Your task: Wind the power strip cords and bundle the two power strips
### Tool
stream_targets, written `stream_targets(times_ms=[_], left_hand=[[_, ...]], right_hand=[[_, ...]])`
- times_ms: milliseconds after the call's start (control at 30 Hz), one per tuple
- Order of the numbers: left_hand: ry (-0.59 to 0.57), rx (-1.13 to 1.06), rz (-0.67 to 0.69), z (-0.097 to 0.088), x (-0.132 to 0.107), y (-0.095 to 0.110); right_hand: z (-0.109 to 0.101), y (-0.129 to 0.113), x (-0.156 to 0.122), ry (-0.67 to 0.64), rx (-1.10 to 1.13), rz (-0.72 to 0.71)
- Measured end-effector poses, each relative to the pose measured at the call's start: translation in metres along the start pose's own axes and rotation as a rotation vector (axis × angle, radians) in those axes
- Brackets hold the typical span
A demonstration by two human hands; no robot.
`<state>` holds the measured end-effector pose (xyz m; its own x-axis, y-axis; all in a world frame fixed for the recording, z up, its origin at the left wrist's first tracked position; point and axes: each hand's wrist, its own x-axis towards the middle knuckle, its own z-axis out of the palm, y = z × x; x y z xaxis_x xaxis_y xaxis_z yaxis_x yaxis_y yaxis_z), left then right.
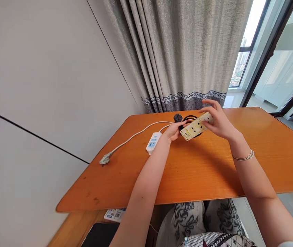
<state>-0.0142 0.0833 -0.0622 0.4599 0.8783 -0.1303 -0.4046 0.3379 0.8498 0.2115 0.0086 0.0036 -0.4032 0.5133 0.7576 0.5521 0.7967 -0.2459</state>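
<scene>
Both hands hold a cream power strip (196,127) a little above the orange table (203,164). My left hand (175,130) grips its near-left end from below, fingers curled. My right hand (217,120) closes on its far-right end, with the upper fingers lifted over it. Behind the strip lies its black cable (190,118), coiled, with a black plug (177,117) at the left. A silver bracelet (244,157) circles my right wrist.
A white power strip with blue sockets (153,142) lies left of my hands; its white cord (133,136) runs to a plug (105,159) near the table's left edge. Grey curtains (182,51) hang behind. A lower shelf holds a dark tablet (100,235) and a card (114,214).
</scene>
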Motion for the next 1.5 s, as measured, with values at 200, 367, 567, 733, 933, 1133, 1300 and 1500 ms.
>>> stream_targets(times_ms=[200, 367, 567, 733, 933, 1133, 1300, 1500], left_hand=[[0.018, -0.07, -0.054, 0.013, 0.004, -0.008], [0.126, -0.103, -0.026, 0.033, 0.002, -0.014], [0.179, -0.145, 0.04, 0.038, 0.001, -0.011], [0.177, -0.076, 0.088, 0.035, -0.001, -0.006], [0.165, -0.03, 0.161, 0.039, -0.009, -0.005], [0.072, -0.043, 0.252, 0.047, -0.012, -0.007], [0.204, -0.04, 0.253, 0.044, -0.004, -0.011], [0.296, -0.034, 0.21, 0.042, 0.0, -0.012]], right_hand=[[0.037, 0.043, -0.004, 0.558, 0.216, 0.379], [0.058, 0.045, 0.001, 0.754, 0.591, 0.914], [0.06, 0.023, 0.006, 0.35, 0.969, 1.079], [0.049, 0.02, 0.002, 0.078, 1.023, 1.106], [0.052, 0.019, 0.005, 0.159, 1.16, 1.107], [0.057, 0.009, 0.009, 0.162, 1.228, 1.077], [0.057, 0.005, 0.007, 0.136, 1.191, 1.055], [0.063, 0.005, 0.004, 0.173, 1.203, 0.987]])
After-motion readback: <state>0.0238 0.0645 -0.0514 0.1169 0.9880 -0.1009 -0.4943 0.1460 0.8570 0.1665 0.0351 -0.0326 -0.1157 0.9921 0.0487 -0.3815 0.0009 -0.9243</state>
